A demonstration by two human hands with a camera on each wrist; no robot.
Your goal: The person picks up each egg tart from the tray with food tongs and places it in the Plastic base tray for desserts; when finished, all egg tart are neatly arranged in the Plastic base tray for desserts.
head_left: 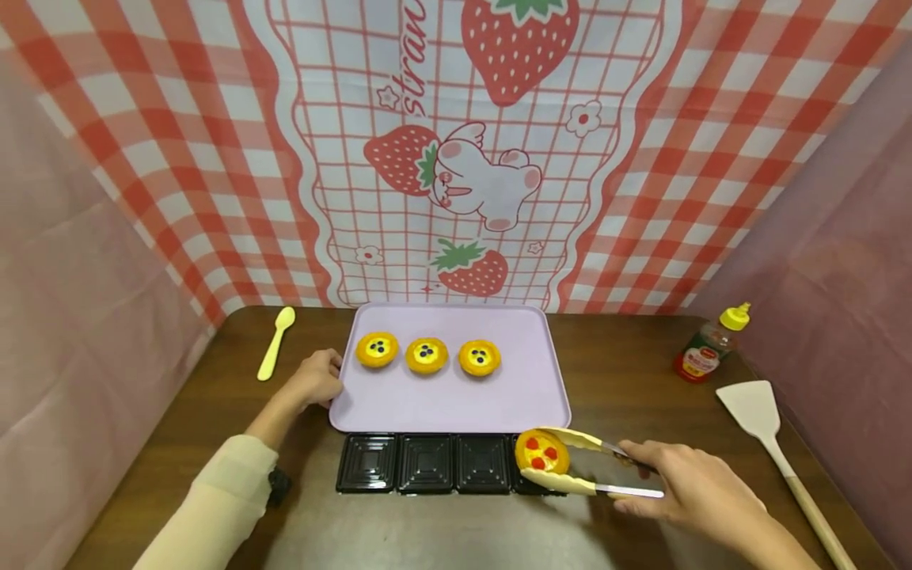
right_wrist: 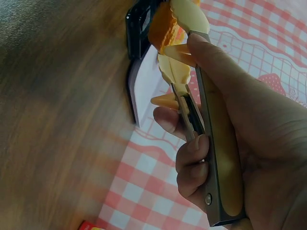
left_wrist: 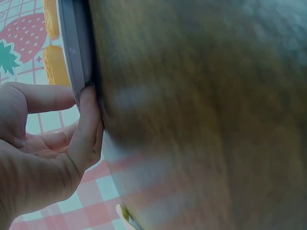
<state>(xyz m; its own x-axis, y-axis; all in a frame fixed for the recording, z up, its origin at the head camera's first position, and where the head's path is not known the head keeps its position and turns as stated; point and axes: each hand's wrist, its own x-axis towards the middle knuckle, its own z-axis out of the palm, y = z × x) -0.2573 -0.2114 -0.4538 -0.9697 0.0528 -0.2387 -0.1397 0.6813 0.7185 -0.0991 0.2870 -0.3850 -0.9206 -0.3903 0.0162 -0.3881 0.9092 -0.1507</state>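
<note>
My right hand (head_left: pixel 694 491) grips a pair of tongs (right_wrist: pixel 220 158) with cream scalloped tips. Between those tips sits a tart with red toppings (head_left: pixel 543 451), at the rightmost of several square black plastic compartments (head_left: pixel 426 463). In the right wrist view the tongs' tips lie against the tart's orange crust (right_wrist: pixel 162 28). At the left edge of the lilac tray (head_left: pixel 442 405), my left hand (head_left: pixel 318 378) pinches the rim (left_wrist: pixel 76 48) between finger and thumb. Three tarts with dark blue toppings (head_left: pixel 426 355) stand in a row on that tray.
A pale yellow spoon (head_left: pixel 275 343) lies at the back left. On the right are a squeeze bottle with a yellow cap (head_left: pixel 705 352) and a white spatula with a wooden handle (head_left: pixel 762 423). Checked cloth (head_left: pixel 620 198) hangs behind the brown table (head_left: pixel 620 364).
</note>
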